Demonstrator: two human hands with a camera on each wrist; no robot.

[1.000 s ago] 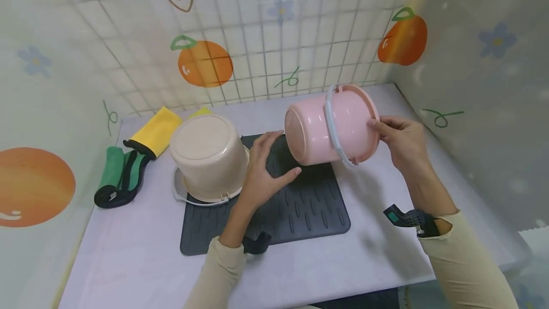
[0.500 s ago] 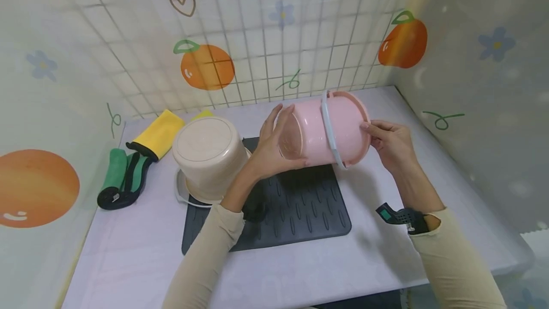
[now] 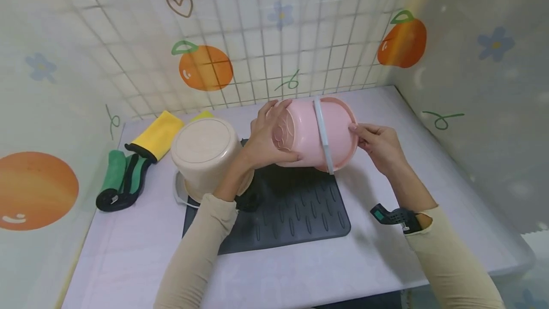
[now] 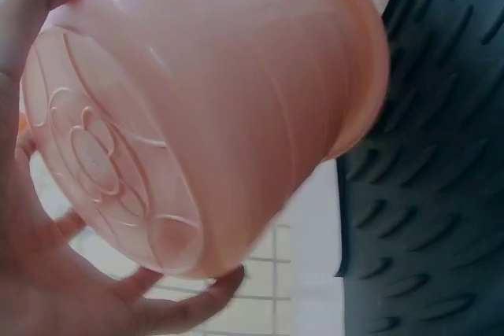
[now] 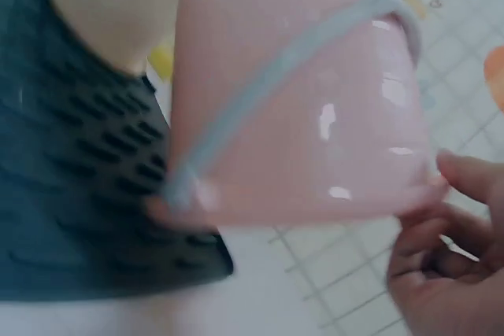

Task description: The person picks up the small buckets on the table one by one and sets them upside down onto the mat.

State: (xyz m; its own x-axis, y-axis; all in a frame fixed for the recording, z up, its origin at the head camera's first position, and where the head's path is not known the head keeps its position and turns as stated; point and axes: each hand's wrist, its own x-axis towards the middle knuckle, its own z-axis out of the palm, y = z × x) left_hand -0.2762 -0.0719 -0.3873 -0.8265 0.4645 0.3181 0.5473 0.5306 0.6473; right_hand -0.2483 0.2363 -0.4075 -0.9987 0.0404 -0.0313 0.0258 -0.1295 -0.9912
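A pink bucket (image 3: pixel 306 132) with a pale blue-grey handle (image 3: pixel 323 135) is held tilted on its side above the dark mat (image 3: pixel 296 213). My left hand (image 3: pixel 263 139) grips its base end, thumb and fingers spread round the edge; the left wrist view shows a raised flower pattern on the base (image 4: pixel 98 155). At the other end, my right hand (image 3: pixel 379 147) pinches the bucket's rim between thumb and fingers. Beside my left forearm a beige bucket (image 3: pixel 206 151) stands upside down on the mat's left part, its lower right side partly hidden by the arm.
Left of the beige bucket lie a yellow cloth (image 3: pixel 160 130) with a black edge and a rolled green and black cloth (image 3: pixel 124 180). Behind the white-covered table (image 3: pixel 274 280) rises a wire grid under a printed sheet (image 3: pixel 253 27).
My left hand has come up to the pink bucket's base and taken hold of it. The bucket and my right hand have moved left and slightly down.
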